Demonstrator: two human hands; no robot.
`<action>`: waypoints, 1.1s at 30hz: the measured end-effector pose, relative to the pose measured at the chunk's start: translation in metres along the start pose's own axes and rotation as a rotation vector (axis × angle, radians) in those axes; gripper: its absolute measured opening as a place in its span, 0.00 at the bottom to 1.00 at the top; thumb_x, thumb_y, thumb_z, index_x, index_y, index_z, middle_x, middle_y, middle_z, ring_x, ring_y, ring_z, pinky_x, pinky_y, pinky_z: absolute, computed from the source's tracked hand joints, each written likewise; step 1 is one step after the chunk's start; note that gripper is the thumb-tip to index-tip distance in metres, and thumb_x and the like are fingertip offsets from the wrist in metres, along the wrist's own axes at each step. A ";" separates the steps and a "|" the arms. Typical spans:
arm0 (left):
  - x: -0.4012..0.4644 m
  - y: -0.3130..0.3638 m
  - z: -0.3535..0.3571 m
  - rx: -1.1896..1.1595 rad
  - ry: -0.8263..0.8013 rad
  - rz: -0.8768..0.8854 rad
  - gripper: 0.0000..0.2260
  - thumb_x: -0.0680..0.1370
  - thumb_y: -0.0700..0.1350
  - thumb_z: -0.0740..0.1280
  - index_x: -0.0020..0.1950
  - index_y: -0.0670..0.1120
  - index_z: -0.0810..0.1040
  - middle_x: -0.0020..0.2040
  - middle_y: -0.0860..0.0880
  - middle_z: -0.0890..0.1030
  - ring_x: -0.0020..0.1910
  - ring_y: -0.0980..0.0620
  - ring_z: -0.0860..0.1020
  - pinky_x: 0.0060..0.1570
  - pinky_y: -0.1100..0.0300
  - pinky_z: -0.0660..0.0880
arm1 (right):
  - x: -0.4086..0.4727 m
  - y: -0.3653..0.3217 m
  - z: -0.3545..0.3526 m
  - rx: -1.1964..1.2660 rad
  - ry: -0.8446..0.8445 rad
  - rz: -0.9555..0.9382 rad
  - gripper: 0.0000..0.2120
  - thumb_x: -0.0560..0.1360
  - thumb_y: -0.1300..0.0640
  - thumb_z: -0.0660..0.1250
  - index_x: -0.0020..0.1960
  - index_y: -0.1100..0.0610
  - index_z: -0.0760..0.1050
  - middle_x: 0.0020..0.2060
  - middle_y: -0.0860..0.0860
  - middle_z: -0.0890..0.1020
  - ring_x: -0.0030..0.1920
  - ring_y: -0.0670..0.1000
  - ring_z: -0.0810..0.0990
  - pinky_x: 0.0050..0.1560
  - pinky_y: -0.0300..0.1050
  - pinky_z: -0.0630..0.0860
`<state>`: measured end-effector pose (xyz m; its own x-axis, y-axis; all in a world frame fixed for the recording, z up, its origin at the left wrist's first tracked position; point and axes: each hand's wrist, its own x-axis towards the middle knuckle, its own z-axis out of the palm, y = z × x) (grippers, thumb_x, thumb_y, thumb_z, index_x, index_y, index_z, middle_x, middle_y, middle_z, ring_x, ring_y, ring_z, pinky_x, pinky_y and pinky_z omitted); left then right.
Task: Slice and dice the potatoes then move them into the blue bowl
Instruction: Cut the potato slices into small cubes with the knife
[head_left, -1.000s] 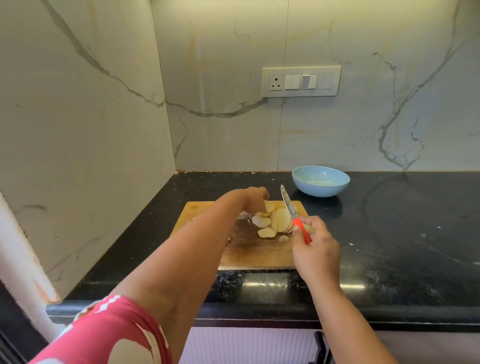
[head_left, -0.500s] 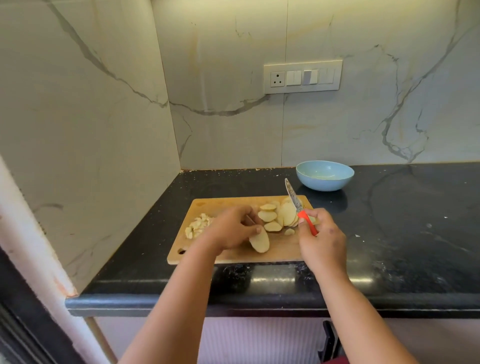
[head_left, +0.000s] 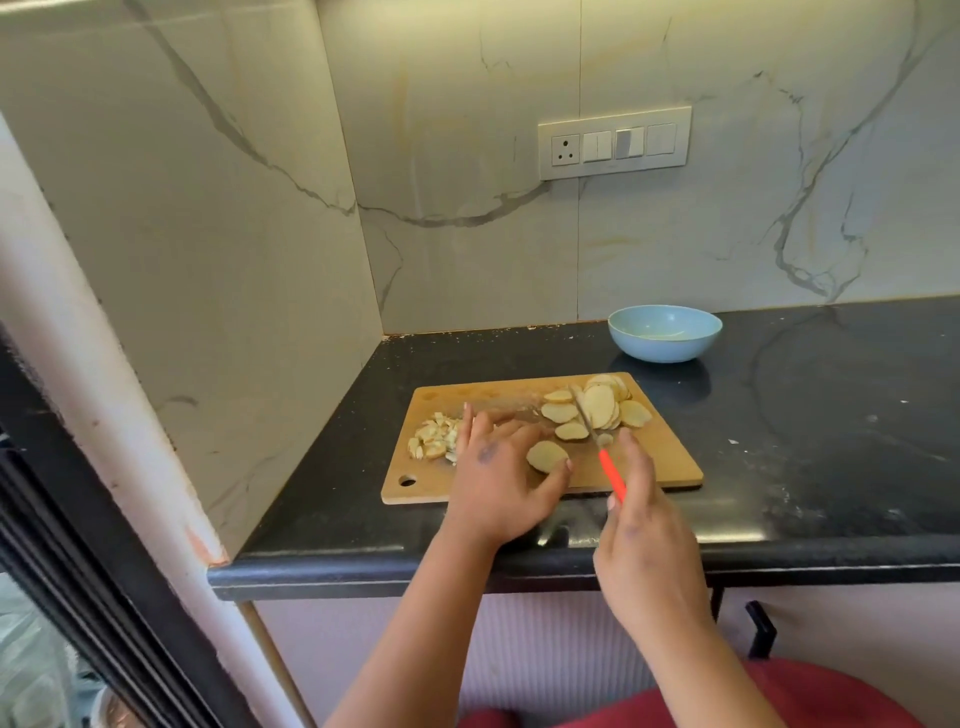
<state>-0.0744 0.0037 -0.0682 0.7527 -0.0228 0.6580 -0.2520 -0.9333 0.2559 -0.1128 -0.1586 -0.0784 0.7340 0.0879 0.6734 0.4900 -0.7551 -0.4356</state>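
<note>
Dicing stage now, I reckon; left hand (head_left: 501, 467) lies flat, fingers straight, steadying one potato slice (head_left: 547, 456) on the cutting board (head_left: 649, 467); right hand (head_left: 641, 525) has its grip wrapped round the knife (head_left: 602, 447); next I'd bring the blade down across that slice, clear of the thumb; blue bowl (head_left: 665, 332) waits behind the board on the surface.

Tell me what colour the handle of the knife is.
The knife handle is bright orange-red, held in the right hand; the head view shows it.

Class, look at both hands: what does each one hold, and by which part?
The right hand grips the knife by its red handle. The left hand holds nothing; its straight fingers rest by a potato slice.
</note>
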 end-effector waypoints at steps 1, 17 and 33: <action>0.001 0.000 0.000 0.006 -0.021 -0.011 0.24 0.72 0.64 0.58 0.57 0.51 0.82 0.54 0.55 0.83 0.64 0.49 0.71 0.73 0.55 0.39 | -0.001 -0.003 -0.003 0.023 -0.048 0.002 0.27 0.72 0.70 0.68 0.70 0.62 0.68 0.42 0.56 0.83 0.36 0.53 0.80 0.32 0.33 0.61; 0.001 -0.002 0.002 0.031 -0.154 -0.115 0.17 0.76 0.59 0.61 0.57 0.53 0.83 0.57 0.56 0.82 0.65 0.48 0.68 0.75 0.46 0.41 | 0.011 -0.031 -0.028 -0.176 -0.441 0.199 0.11 0.78 0.60 0.59 0.59 0.50 0.67 0.32 0.46 0.68 0.31 0.47 0.68 0.25 0.40 0.61; 0.000 0.004 -0.005 0.141 -0.252 -0.164 0.17 0.81 0.61 0.58 0.63 0.55 0.79 0.62 0.56 0.78 0.72 0.46 0.61 0.70 0.35 0.33 | 0.039 -0.028 -0.026 -0.078 -0.445 0.227 0.07 0.78 0.61 0.64 0.54 0.52 0.73 0.38 0.49 0.74 0.34 0.45 0.71 0.27 0.37 0.61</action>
<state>-0.0786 0.0014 -0.0635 0.9076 0.0607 0.4153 -0.0413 -0.9718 0.2321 -0.1101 -0.1510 -0.0244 0.9556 0.1715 0.2396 0.2707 -0.8322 -0.4840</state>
